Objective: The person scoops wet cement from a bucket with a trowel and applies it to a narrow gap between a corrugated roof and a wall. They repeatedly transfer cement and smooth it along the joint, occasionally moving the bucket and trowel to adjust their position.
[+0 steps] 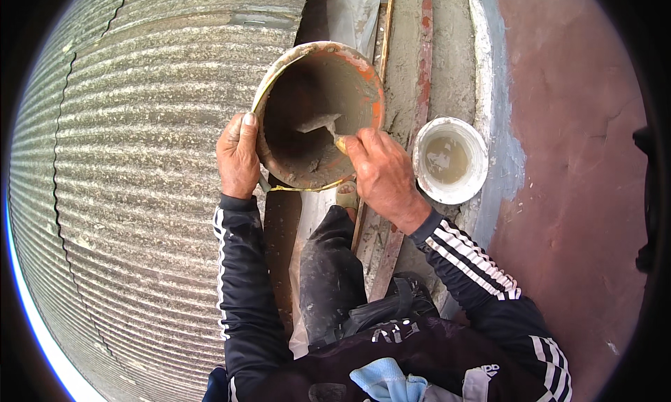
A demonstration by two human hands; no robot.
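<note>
An orange bucket (365, 98), coated with grey mortar, is held up above my leg. My left hand (237, 157) is closed on its left rim, thumb uppermost. My right hand (388, 178) grips the yellowish handle of a small trowel (314, 122), whose mortar-smeared blade is inside the bucket. Grey mortar lines the bucket's wall, and its bottom is in shadow. Just right of my right hand stands a white pail (475, 157) with cloudy water in it.
Corrugated grey roofing sheets (140, 192) cover the left. A mortar-covered strip with long narrow battens (423, 67) runs behind the pail. A reddish painted surface (573, 192) with a grey-blue edge fills the right. Plastic sheeting (349, 11) lies beyond the bucket.
</note>
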